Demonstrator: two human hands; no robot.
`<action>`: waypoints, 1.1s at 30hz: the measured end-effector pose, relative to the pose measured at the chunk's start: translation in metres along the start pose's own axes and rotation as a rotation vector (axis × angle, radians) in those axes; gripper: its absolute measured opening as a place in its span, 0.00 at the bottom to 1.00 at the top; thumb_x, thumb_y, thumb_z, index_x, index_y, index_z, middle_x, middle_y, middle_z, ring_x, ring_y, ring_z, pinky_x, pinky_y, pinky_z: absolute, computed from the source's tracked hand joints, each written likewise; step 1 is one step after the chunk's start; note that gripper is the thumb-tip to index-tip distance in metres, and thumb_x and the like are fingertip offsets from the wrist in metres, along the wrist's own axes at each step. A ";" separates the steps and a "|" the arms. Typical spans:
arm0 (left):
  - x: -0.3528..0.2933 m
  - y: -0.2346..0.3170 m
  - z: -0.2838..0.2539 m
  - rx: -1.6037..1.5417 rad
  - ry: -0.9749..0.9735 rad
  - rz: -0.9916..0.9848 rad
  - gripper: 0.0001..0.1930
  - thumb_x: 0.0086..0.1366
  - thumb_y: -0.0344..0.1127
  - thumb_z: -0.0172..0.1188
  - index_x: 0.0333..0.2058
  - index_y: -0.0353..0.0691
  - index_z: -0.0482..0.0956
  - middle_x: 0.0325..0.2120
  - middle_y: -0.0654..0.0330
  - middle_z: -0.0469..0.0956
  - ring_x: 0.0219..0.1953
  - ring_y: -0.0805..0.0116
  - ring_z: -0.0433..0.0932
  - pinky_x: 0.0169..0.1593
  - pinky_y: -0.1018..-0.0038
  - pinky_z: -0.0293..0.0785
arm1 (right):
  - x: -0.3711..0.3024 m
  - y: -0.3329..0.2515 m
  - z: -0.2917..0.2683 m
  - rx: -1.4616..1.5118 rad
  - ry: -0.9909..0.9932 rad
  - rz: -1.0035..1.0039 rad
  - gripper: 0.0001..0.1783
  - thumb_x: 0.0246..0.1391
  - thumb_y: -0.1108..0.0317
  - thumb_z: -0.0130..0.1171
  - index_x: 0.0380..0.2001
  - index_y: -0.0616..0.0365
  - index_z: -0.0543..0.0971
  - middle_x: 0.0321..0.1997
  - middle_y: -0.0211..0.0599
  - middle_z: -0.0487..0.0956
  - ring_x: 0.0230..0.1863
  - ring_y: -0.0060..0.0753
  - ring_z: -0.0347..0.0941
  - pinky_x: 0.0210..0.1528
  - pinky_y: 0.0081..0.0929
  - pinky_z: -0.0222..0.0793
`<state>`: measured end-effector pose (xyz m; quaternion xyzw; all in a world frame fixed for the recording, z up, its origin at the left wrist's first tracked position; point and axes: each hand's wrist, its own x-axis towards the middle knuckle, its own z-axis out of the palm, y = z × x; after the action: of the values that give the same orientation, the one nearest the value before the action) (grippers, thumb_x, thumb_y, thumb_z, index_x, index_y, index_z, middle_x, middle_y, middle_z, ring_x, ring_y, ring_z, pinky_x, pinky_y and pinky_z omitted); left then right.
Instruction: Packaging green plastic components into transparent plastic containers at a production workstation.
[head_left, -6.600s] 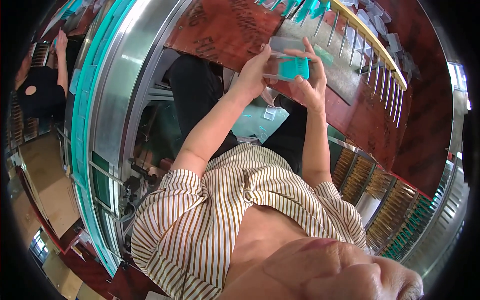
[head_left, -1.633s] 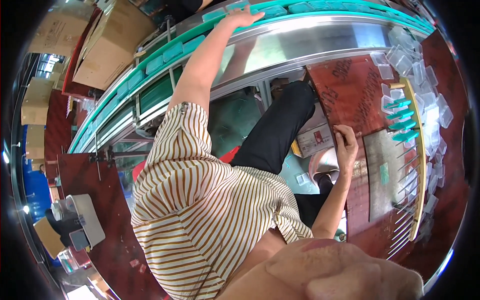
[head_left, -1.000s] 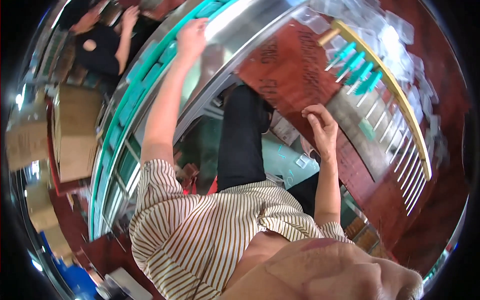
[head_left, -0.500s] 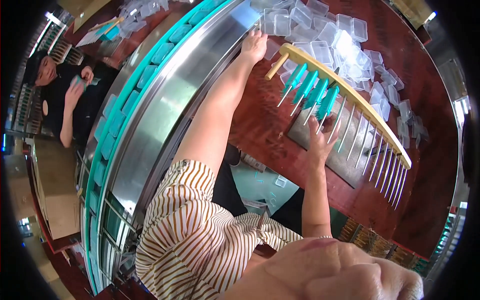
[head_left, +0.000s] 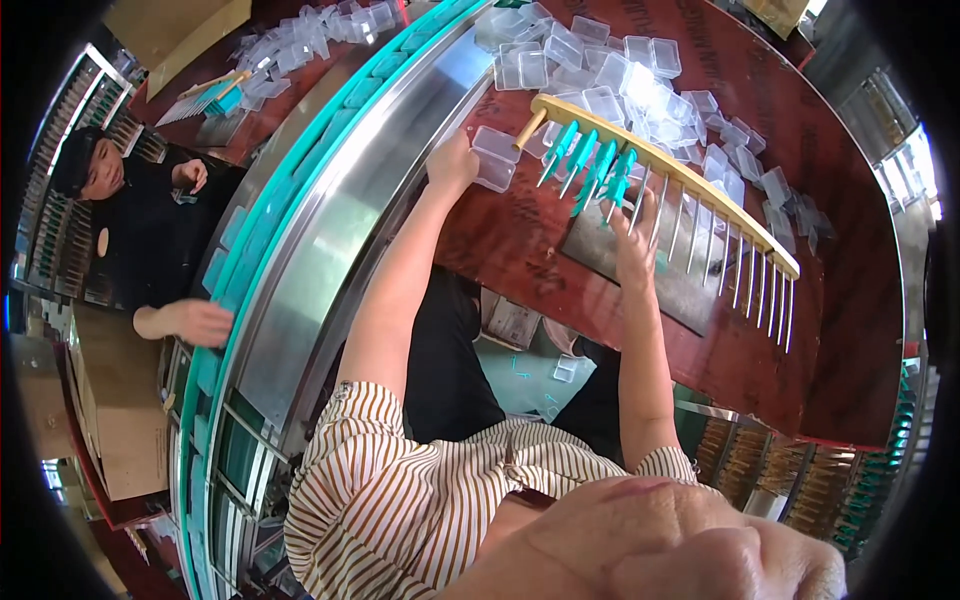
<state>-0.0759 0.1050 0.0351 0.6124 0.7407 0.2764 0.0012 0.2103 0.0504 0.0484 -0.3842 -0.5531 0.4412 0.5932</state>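
A clear plastic box (head_left: pixel 496 160) with two joined halves is pinched in my left hand (head_left: pixel 453 166), low over the table beside the conveyor. My right hand (head_left: pixel 634 245) is at the wooden rack (head_left: pixel 670 165), its fingers apart among the thin metal rods. Its thumb is at the lower end of the last of several teal pieces (head_left: pixel 617 188) hanging on the rods at the rack's left end. Further right, the rods (head_left: pixel 752 285) are bare. A small teal bit shows beside my right palm; whether it is held cannot be made out.
Clear boxes (head_left: pixel 600 72) are heaped behind the rack on the dark red table (head_left: pixel 510 235). A grey plate (head_left: pixel 690 300) lies under the rods. Left of me curves a metal-edged conveyor (head_left: pixel 330 200) with a teal belt; across it sits a co-worker (head_left: pixel 150 230), one hand at the belt.
My left hand has come back from the box heap toward me, bringing a clear box. My right hand stays by the last teal piece, fingers more extended. The co-worker's hand has dropped to the belt.
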 end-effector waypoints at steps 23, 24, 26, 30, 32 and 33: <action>-0.170 0.107 -0.006 -1.793 -0.426 -0.493 0.20 0.63 0.52 0.47 0.40 0.39 0.69 0.30 0.64 0.73 0.29 0.77 0.72 0.30 0.78 0.70 | -0.067 -0.018 0.008 -0.082 -0.384 0.162 0.26 0.45 0.69 0.57 0.50 0.61 0.67 0.59 0.39 0.60 0.56 0.31 0.60 0.57 0.31 0.55; -0.169 0.106 -0.004 -1.758 -0.410 -0.445 0.20 0.63 0.53 0.47 0.40 0.40 0.69 0.30 0.64 0.73 0.28 0.77 0.72 0.30 0.78 0.70 | -0.066 -0.020 0.010 -0.186 -0.364 0.055 0.25 0.44 0.70 0.57 0.49 0.60 0.68 0.59 0.38 0.61 0.56 0.33 0.59 0.56 0.32 0.56; -0.167 0.106 -0.001 -1.763 -0.385 -0.459 0.20 0.63 0.53 0.47 0.39 0.40 0.69 0.29 0.65 0.73 0.28 0.77 0.72 0.30 0.78 0.70 | -0.061 -0.023 0.014 -0.390 -0.320 -0.168 0.23 0.42 0.71 0.59 0.46 0.57 0.71 0.58 0.37 0.62 0.57 0.37 0.58 0.55 0.32 0.59; -0.164 0.104 0.000 -1.776 -0.343 -0.472 0.19 0.63 0.52 0.47 0.37 0.40 0.69 0.28 0.65 0.73 0.27 0.77 0.72 0.30 0.79 0.69 | -0.021 -0.006 0.012 0.193 0.109 0.050 0.22 0.46 0.71 0.57 0.47 0.57 0.68 0.57 0.37 0.62 0.55 0.38 0.61 0.56 0.34 0.57; -0.163 0.095 -0.002 -1.780 -0.353 -0.472 0.19 0.63 0.51 0.47 0.37 0.40 0.70 0.28 0.65 0.73 0.27 0.77 0.72 0.30 0.79 0.69 | -0.003 0.004 0.012 0.194 0.127 0.007 0.22 0.47 0.71 0.56 0.47 0.57 0.68 0.55 0.37 0.64 0.54 0.37 0.62 0.56 0.33 0.57; -0.163 0.091 -0.003 -1.779 -0.356 -0.463 0.19 0.63 0.51 0.47 0.37 0.40 0.70 0.28 0.65 0.73 0.27 0.77 0.72 0.30 0.79 0.69 | 0.005 0.009 0.012 0.196 0.143 -0.029 0.21 0.47 0.72 0.56 0.47 0.58 0.68 0.53 0.37 0.65 0.53 0.36 0.62 0.55 0.31 0.58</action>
<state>0.0468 -0.0357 0.0202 0.2571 0.3494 0.6365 0.6377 0.1977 0.0581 0.0425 -0.3469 -0.4692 0.4562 0.6719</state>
